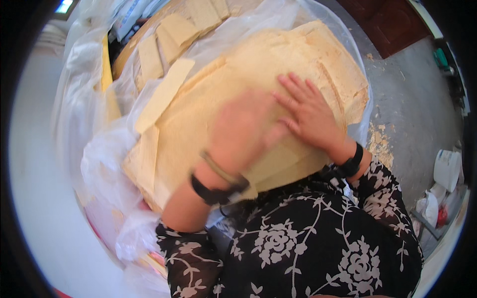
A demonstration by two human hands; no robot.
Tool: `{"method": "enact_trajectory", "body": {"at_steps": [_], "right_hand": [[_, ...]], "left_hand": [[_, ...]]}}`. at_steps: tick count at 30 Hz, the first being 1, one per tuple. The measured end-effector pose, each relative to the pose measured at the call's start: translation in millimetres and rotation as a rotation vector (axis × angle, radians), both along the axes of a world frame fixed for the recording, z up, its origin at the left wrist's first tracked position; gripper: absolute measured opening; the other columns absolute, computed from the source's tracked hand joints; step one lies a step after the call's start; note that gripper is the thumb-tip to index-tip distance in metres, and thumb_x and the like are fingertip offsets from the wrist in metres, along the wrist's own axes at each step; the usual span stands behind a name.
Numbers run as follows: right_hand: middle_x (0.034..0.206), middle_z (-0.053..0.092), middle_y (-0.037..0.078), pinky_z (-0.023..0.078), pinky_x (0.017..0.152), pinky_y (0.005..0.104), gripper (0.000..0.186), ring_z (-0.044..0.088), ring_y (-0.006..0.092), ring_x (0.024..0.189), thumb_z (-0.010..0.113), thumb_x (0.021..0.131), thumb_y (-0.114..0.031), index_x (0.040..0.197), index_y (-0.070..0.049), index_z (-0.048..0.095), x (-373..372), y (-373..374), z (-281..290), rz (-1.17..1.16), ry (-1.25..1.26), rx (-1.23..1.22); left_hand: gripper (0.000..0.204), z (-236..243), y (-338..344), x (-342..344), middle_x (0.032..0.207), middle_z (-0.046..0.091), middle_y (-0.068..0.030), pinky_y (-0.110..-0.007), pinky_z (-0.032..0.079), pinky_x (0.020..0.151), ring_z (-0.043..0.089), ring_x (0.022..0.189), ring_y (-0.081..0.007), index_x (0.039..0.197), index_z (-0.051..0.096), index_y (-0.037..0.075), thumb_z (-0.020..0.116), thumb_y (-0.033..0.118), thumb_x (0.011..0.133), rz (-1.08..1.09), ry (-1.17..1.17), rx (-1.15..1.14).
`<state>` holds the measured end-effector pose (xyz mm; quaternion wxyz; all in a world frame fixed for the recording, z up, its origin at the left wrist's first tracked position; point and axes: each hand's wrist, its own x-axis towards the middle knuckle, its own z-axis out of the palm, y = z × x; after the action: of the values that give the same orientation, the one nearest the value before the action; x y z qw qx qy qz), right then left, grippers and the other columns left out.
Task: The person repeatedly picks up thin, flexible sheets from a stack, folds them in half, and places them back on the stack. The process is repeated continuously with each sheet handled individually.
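A broad stack of pale yellow, thin, crisp-looking sheets [184, 134] lies in front of me, its edges rough and broken at the far right. My right hand [310, 111] rests on the top sheet, palm down with the fingers spread. To its left, my left hand [243, 121] is over the same sheet, smeared by motion, so its fingers cannot be made out. Both wrists wear black bands. A narrow folded strip [166, 94] of the same material lies along the stack's left edge.
Several folded yellow pieces [176, 35] lie beyond the stack on a round surface. Clear plastic sheeting [107, 154] bunches at the left and runs under the stack. Crumbs [380, 144] litter the grey floor [405, 104] at the right, near a white bucket [447, 169].
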<state>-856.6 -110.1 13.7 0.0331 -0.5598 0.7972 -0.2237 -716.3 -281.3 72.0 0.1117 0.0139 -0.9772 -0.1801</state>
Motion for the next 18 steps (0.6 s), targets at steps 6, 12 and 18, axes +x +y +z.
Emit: {"method": "enact_trajectory", "body": {"at_steps": [6,12,18], "right_hand": [[0.119,0.074,0.01,0.053,0.101,0.0342,0.032,0.069,0.0179,0.112,0.052,0.11,-0.017,0.131,0.002,0.066,0.1,52.7,-2.6,-0.304,-0.942,-0.654],[0.113,0.074,0.011,0.057,0.089,0.0325,0.03,0.072,0.019,0.101,0.053,0.109,-0.024,0.124,-0.002,0.067,35.7,150.2,-9.0,-0.71,-1.402,-0.645],[0.128,0.069,0.018,0.057,0.096,0.0369,0.041,0.07,0.0266,0.113,0.053,0.109,-0.029,0.136,0.002,0.058,64.5,155.7,-4.4,-0.457,-1.813,-0.509]], "left_hand": [[0.078,-51.8,76.3,77.8,0.155,0.049,-0.0157,-0.05,0.037,0.114,0.045,0.144,-0.0366,0.148,0.053,0.01,0.082,0.04,0.082,0.156,-0.102,-0.243],[0.067,-56.9,82.3,78.4,0.148,0.056,-0.014,-0.049,0.045,0.105,0.052,0.137,-0.036,0.143,0.059,0.011,0.081,0.032,0.084,0.115,0.055,-0.281],[0.044,-46.7,79.9,68.9,0.122,0.072,-0.013,-0.041,0.057,0.084,0.07,0.109,-0.0324,0.126,0.067,0.007,0.077,0.016,0.085,0.083,0.208,-0.211]]}}
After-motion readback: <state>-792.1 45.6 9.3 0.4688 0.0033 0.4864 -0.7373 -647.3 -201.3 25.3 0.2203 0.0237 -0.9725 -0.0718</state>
